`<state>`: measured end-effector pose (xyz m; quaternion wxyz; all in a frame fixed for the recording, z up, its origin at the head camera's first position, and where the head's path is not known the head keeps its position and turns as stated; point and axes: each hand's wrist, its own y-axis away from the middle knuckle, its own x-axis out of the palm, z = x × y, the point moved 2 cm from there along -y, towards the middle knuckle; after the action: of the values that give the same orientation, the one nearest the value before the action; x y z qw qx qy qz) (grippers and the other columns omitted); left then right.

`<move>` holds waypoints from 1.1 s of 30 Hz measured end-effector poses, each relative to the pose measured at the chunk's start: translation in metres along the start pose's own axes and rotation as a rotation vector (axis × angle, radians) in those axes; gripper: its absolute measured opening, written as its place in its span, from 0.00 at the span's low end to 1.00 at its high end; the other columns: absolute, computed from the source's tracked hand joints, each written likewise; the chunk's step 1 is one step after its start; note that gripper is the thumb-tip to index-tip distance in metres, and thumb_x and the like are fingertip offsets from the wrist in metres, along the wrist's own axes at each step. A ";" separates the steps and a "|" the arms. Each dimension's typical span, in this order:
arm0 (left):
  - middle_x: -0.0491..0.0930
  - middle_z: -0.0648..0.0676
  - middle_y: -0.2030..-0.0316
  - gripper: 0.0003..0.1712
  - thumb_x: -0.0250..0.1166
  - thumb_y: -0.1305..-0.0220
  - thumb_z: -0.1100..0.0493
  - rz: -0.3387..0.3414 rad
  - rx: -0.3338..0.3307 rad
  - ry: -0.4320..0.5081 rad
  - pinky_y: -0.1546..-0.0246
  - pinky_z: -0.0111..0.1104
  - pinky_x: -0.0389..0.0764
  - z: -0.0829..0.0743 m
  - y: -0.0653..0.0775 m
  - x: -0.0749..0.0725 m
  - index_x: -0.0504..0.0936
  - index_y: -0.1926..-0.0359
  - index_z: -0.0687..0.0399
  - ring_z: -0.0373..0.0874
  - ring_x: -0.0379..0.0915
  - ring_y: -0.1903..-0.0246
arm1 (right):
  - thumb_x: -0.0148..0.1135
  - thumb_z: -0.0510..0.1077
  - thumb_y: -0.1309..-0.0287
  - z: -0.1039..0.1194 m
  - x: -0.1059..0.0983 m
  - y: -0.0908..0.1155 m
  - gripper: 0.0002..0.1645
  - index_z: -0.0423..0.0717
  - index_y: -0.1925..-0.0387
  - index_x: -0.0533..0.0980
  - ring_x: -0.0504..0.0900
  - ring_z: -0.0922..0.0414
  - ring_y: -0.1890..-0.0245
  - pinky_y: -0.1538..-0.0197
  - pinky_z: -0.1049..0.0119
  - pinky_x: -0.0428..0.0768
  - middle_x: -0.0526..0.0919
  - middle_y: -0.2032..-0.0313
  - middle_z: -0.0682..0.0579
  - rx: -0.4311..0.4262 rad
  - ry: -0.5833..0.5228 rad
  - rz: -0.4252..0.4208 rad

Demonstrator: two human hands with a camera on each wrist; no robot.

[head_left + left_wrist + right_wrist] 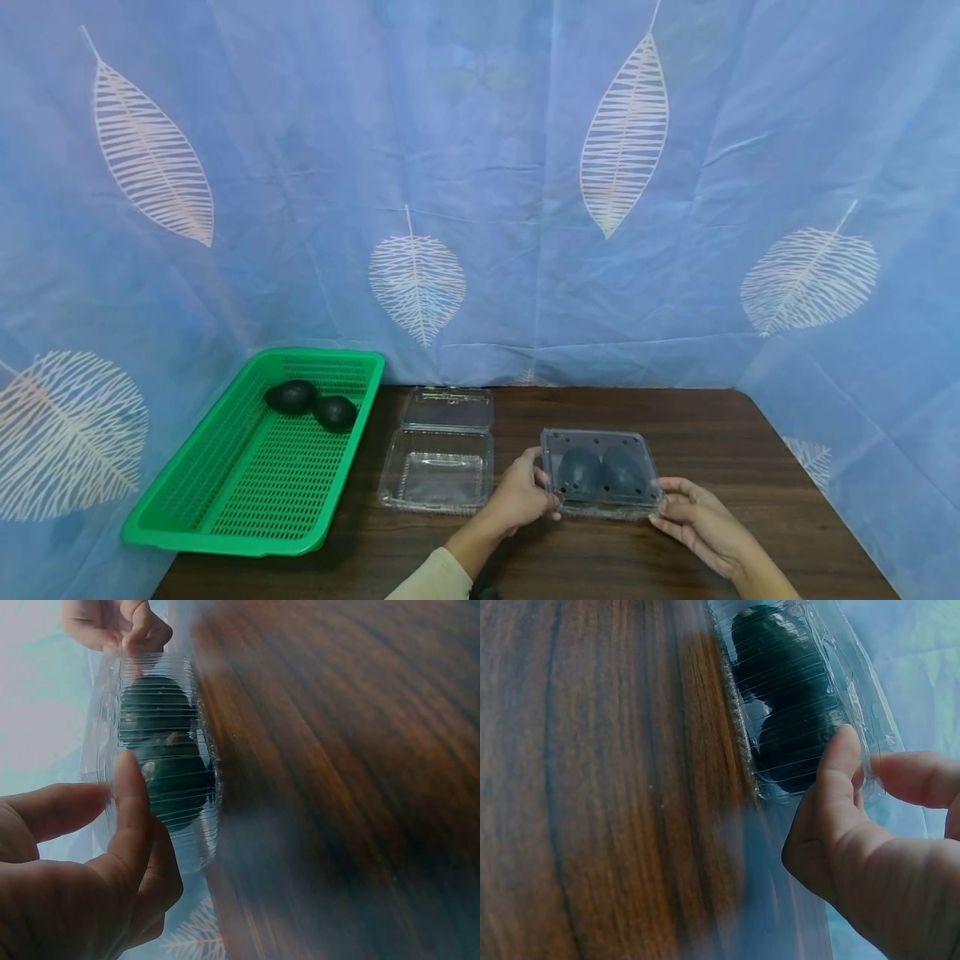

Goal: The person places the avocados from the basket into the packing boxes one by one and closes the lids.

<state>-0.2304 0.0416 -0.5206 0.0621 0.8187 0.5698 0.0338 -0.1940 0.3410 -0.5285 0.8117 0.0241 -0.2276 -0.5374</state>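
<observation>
A clear plastic clamshell box with its lid down holds two dark avocados, side by side. At its left end my left hand grips the rim between thumb and fingers. My right hand pinches the opposite end near the front corner. In the left wrist view, the left hand's thumb and forefinger bracket the lid seam. Both avocados show through the ribbed side wall in the right wrist view. The box's bottom edge is at or close to the table; whether it touches I cannot tell.
A second clear clamshell box lies open left of the hands, its lid folded back. Further left stands a green perforated basket with two dark avocados at its far end. Behind the brown wooden table hangs a blue leaf-patterned cloth.
</observation>
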 end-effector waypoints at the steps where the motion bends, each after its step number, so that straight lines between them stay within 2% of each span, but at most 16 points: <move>1: 0.69 0.56 0.62 0.52 0.66 0.47 0.84 0.001 -0.001 0.004 0.70 0.38 0.88 0.000 0.000 -0.001 0.57 0.22 0.66 0.46 0.82 0.77 | 0.49 0.33 0.23 0.000 0.000 0.000 0.14 0.49 0.42 0.66 0.83 0.61 0.55 0.39 0.63 0.82 0.78 0.58 0.55 0.001 -0.004 0.004; 7: 0.70 0.56 0.62 0.51 0.67 0.48 0.83 0.001 -0.003 0.022 0.67 0.39 0.88 0.000 -0.004 -0.001 0.59 0.23 0.66 0.45 0.81 0.73 | 0.47 0.34 0.22 0.003 -0.004 -0.001 0.15 0.46 0.39 0.62 0.82 0.62 0.54 0.38 0.64 0.81 0.78 0.57 0.55 -0.012 -0.002 0.006; 10: 0.71 0.56 0.61 0.50 0.67 0.48 0.83 -0.007 -0.006 0.020 0.68 0.37 0.87 0.000 -0.008 0.001 0.60 0.24 0.66 0.45 0.79 0.71 | 0.47 0.34 0.22 0.005 -0.006 -0.001 0.16 0.46 0.39 0.62 0.82 0.62 0.54 0.38 0.64 0.81 0.77 0.57 0.55 -0.018 0.003 0.003; 14: 0.72 0.57 0.60 0.48 0.67 0.47 0.83 -0.016 -0.005 0.012 0.67 0.39 0.88 -0.001 -0.015 0.003 0.61 0.25 0.68 0.45 0.81 0.72 | 0.47 0.34 0.22 0.009 -0.010 -0.003 0.17 0.45 0.38 0.61 0.81 0.62 0.53 0.38 0.65 0.81 0.77 0.57 0.55 -0.025 0.019 0.006; 17: 0.73 0.57 0.59 0.47 0.68 0.46 0.82 -0.022 -0.009 -0.013 0.64 0.42 0.88 -0.002 -0.021 0.005 0.62 0.25 0.68 0.45 0.81 0.71 | 0.47 0.34 0.22 0.013 -0.015 -0.006 0.17 0.44 0.37 0.60 0.81 0.62 0.53 0.38 0.66 0.81 0.77 0.56 0.55 -0.029 0.028 0.007; 20: 0.75 0.56 0.58 0.46 0.70 0.45 0.80 -0.041 -0.028 -0.061 0.65 0.41 0.85 -0.004 -0.028 0.007 0.64 0.25 0.65 0.45 0.78 0.69 | 0.47 0.34 0.22 0.016 -0.020 -0.008 0.18 0.42 0.36 0.59 0.81 0.61 0.52 0.38 0.66 0.81 0.77 0.57 0.55 -0.031 0.040 0.000; 24: 0.75 0.54 0.60 0.45 0.71 0.45 0.79 -0.074 -0.051 -0.110 0.69 0.37 0.79 -0.007 -0.038 0.010 0.67 0.27 0.63 0.45 0.74 0.67 | 0.49 0.34 0.23 0.021 -0.026 -0.013 0.23 0.37 0.34 0.56 0.82 0.60 0.53 0.39 0.66 0.81 0.77 0.58 0.54 -0.031 0.081 -0.030; 29: 0.74 0.54 0.61 0.45 0.71 0.45 0.80 -0.090 -0.066 -0.096 0.64 0.41 0.85 -0.011 -0.052 0.017 0.68 0.27 0.62 0.45 0.78 0.68 | 0.51 0.34 0.23 0.027 -0.035 -0.019 0.33 0.29 0.28 0.48 0.82 0.60 0.53 0.40 0.66 0.82 0.76 0.58 0.53 -0.024 0.128 -0.096; 33: 0.75 0.53 0.61 0.44 0.71 0.45 0.80 -0.113 -0.084 -0.093 0.63 0.39 0.85 -0.016 -0.061 0.023 0.69 0.27 0.60 0.45 0.80 0.70 | 0.52 0.34 0.24 0.033 -0.043 -0.022 0.37 0.27 0.26 0.45 0.81 0.60 0.53 0.41 0.66 0.82 0.73 0.56 0.51 -0.011 0.159 -0.157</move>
<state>-0.2808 0.0848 -0.5138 0.1247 0.7826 0.6098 0.0160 -0.2400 0.3765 -0.5200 0.7828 0.0799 -0.1571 -0.5968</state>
